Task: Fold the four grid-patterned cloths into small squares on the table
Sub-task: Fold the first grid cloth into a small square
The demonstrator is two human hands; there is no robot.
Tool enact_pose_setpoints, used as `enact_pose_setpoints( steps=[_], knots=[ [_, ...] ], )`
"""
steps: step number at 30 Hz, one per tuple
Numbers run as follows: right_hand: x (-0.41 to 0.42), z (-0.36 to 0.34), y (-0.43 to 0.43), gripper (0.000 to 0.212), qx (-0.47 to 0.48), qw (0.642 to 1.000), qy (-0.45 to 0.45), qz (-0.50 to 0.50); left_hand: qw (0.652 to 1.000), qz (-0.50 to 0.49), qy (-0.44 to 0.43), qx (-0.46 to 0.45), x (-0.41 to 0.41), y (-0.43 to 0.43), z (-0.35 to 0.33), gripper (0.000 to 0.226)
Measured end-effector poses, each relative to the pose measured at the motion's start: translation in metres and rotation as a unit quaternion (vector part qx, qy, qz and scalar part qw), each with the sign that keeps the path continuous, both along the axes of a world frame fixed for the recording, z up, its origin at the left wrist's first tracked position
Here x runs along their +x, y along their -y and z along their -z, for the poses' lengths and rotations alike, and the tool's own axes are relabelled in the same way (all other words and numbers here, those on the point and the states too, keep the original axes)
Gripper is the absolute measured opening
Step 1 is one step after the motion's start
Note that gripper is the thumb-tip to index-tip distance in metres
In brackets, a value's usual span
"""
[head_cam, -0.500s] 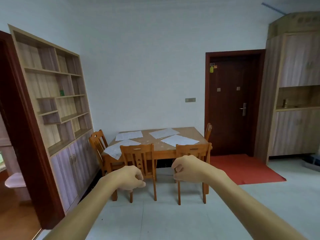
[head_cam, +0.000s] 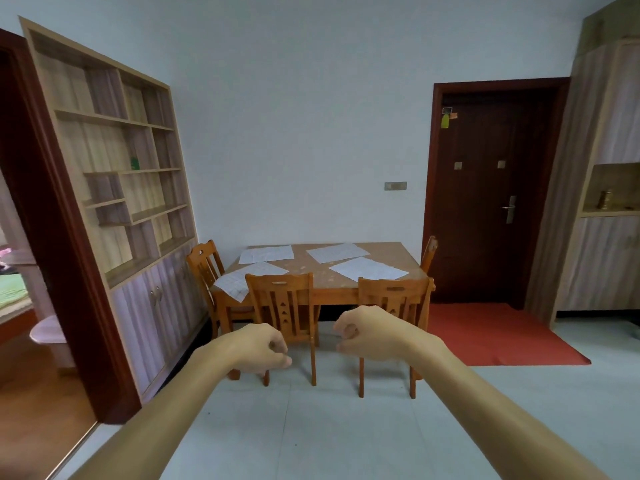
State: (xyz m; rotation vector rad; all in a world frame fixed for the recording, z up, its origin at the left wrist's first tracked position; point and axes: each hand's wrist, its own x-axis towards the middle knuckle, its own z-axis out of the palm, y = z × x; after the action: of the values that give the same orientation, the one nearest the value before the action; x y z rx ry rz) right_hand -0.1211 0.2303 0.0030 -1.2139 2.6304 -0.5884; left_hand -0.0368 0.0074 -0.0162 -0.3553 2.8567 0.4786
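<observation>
Cloths, all four grid-patterned, lie flat and unfolded on the table (head_cam: 393, 252). The far-left cloth (head_cam: 266, 253) and the far-right cloth (head_cam: 337, 252) sit by the back edge. The near-right cloth (head_cam: 367, 268) lies toward the front right corner, and the near-left cloth (head_cam: 242, 279) droops over the front left corner. The left front chair (head_cam: 280, 299) and the right front chair (head_cam: 393, 299) stand against the front edge. The person stands well back, arms stretched forward. The left hand (head_cam: 263, 348) and the right hand (head_cam: 367, 332) are each curled into a fist, gripping nothing, near one another but apart.
</observation>
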Motion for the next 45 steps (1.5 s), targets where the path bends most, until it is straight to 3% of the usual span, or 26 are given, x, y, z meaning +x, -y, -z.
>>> enact_pose_setpoints(
  steps=[12,22,29,40,45],
  knots=[
    [-0.054,0.019,0.098,0.042,0.068,0.997,-0.026,-0.032,0.999,-0.032,-0.002,0.023,-0.044,0.093,0.019,0.038],
    [-0.107,0.007,0.226,0.036,0.107,0.991,-0.065,-0.055,0.997,-0.059,-0.032,0.027,-0.095,0.225,0.013,0.040],
    [-0.144,0.024,0.303,0.039,0.108,0.991,-0.026,-0.074,0.998,-0.064,0.018,-0.015,-0.114,0.298,0.031,0.043],
    [-0.221,0.071,0.436,0.039,0.130,0.983,0.008,-0.129,0.992,-0.104,0.065,0.009,-0.154,0.413,0.066,0.044],
    [-0.287,0.092,0.494,0.036,0.144,0.979,0.017,-0.145,0.988,-0.128,0.087,0.016,-0.211,0.463,0.073,0.042]
  ],
)
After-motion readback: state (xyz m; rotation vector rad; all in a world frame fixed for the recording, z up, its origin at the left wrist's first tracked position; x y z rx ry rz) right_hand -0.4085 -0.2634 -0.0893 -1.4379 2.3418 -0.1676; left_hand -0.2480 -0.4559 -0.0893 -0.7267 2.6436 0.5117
